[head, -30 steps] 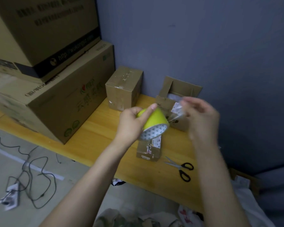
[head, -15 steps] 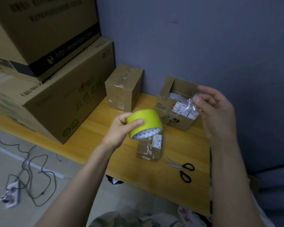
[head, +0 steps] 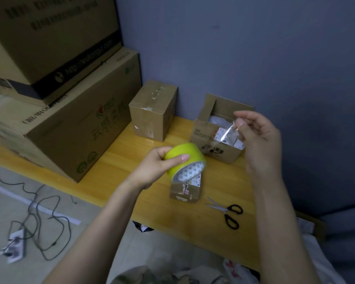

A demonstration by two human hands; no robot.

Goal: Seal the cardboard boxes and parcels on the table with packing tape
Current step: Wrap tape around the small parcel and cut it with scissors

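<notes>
My left hand (head: 155,166) grips a yellow-green roll of packing tape (head: 185,160) above the wooden table (head: 119,162). My right hand (head: 258,140) pinches the free end of a clear tape strip (head: 230,133), which stretches up and right from the roll. Beneath the roll lies a small flat parcel (head: 186,190) with labels. An open cardboard box (head: 217,132) with white contents stands behind it by the wall. A small shut box (head: 154,111) stands further left.
Black-handled scissors (head: 228,212) lie on the table right of the parcel. Two large cartons (head: 74,119) are stacked at the left. Cables and a power strip (head: 14,244) lie on the floor. A blue-grey wall (head: 254,58) backs the table.
The roll dropped and moved away from my right hand, which rose and pulled right. The clear strip between them grew longer.
</notes>
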